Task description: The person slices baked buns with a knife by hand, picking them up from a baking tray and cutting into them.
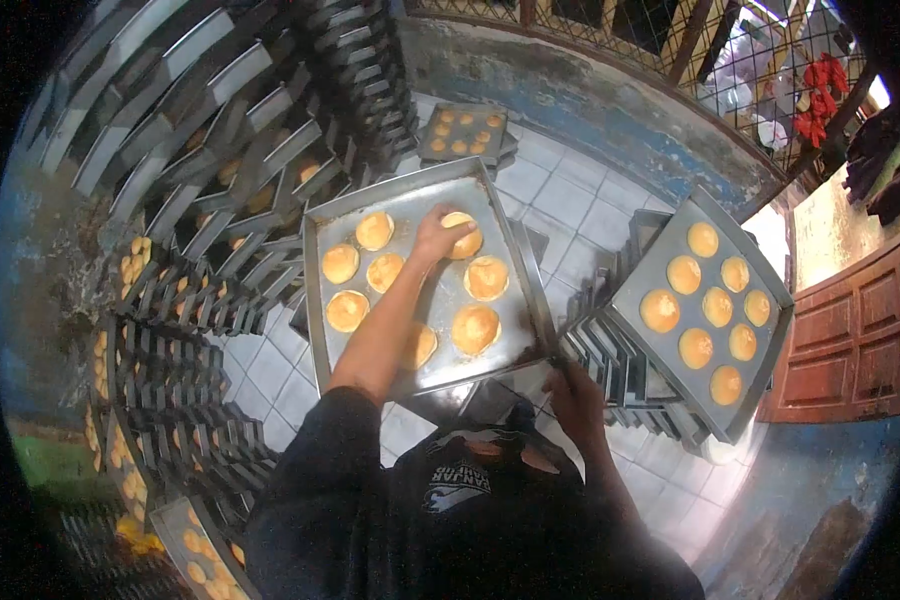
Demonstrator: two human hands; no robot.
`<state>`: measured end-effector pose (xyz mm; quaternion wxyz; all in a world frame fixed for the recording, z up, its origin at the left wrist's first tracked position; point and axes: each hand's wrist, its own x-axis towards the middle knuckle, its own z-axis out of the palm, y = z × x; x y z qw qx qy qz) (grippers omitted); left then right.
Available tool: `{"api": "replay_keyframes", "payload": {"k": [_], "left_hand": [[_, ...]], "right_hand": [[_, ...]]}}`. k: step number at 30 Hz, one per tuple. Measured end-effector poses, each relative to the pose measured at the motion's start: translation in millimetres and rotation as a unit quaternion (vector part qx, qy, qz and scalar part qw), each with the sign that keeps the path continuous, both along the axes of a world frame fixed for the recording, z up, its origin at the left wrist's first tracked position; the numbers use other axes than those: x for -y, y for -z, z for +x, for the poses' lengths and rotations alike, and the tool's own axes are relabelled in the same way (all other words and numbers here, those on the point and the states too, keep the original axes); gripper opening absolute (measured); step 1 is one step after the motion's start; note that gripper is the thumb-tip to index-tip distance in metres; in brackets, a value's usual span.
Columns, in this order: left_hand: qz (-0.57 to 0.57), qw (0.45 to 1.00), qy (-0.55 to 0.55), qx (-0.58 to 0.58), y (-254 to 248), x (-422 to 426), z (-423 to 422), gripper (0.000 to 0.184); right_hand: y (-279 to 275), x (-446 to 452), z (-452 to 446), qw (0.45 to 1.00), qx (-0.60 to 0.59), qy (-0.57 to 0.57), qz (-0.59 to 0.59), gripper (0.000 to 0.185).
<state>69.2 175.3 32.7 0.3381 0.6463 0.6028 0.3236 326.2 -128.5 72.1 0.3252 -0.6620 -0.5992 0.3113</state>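
Note:
A large metal tray [450,375] with several round golden buns lies tilted in front of my body. My left hand [440,238] reaches over it, thumb and fingers closed around a bun [463,243] near the far side. Close to the tray's near right corner is my right hand [575,400], its fingers wrapped round something dark that reaches to the tray edge; what it is cannot be made out. Other buns, such as one golden bun [475,329], rest on the tray between my two arms and to the left of my left forearm.
On the right, a tray of buns [634,290] tops a tall stack. Another stacked tray [427,150] stands on the tiled floor [560,205] by the far wall. Many stacked trays [185,375] line the left side. A wooden door [840,345] is at far right.

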Motion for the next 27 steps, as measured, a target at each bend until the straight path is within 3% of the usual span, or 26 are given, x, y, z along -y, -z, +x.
{"api": "replay_keyframes", "payload": {"k": [1, 2, 3, 4, 6, 7, 10, 16, 17, 19, 24, 27], "left_hand": [[-0.06, 0.965, -0.031, 0.255, 3, 8, 0, 0.058], [-0.113, 0.861, -0.058, 0.493, 5, 13, -3, 0.048], [-0.099, 0.813, -0.075, 0.569, 9, 17, -10, 0.031], [-0.09, 0.813, -0.083, 0.569, 9, 22, -15, 0.031], [-0.173, 0.636, -0.121, 0.743, 7, 31, -21, 0.032], [-0.155, 0.62, -0.15, 0.754, 5, 35, -21, 0.039], [-0.138, 0.589, -0.14, 0.784, -9, 55, -19, 0.046], [-0.11, 0.606, -0.126, 0.777, -28, 75, -26, 0.051], [-0.103, 0.605, -0.122, 0.78, -28, 76, -27, 0.052], [-0.095, 0.609, -0.125, 0.778, -40, 83, -24, 0.052], [-0.081, 0.625, -0.127, 0.766, -48, 88, -18, 0.051], [-0.097, 0.618, -0.137, 0.769, -62, 98, -9, 0.04]], "right_hand": [[-6, -6, -4, 1.0, -0.001, -0.006, 0.004, 0.032], [-15, -12, -11, 0.999, -0.042, -0.013, -0.001, 0.033], [-21, -18, -18, 0.996, -0.083, -0.021, -0.008, 0.034], [-23, -26, -25, 0.996, -0.084, -0.032, -0.006, 0.034], [-29, -38, -38, 0.987, -0.092, -0.089, 0.099, 0.038], [-34, -42, -43, 0.981, -0.105, -0.116, 0.118, 0.041], [-39, -46, -56, 0.974, -0.15, -0.157, 0.06, 0.044], [-56, -36, -65, 0.975, -0.13, -0.175, -0.033, 0.046], [-51, -35, -65, 0.975, -0.129, -0.178, -0.032, 0.046], [-39, -34, -67, 0.975, -0.087, -0.183, 0.095, 0.045], [-36, -27, -64, 0.979, -0.059, -0.177, 0.077, 0.044], [-35, -24, -64, 0.98, -0.052, -0.175, 0.082, 0.045]]}}
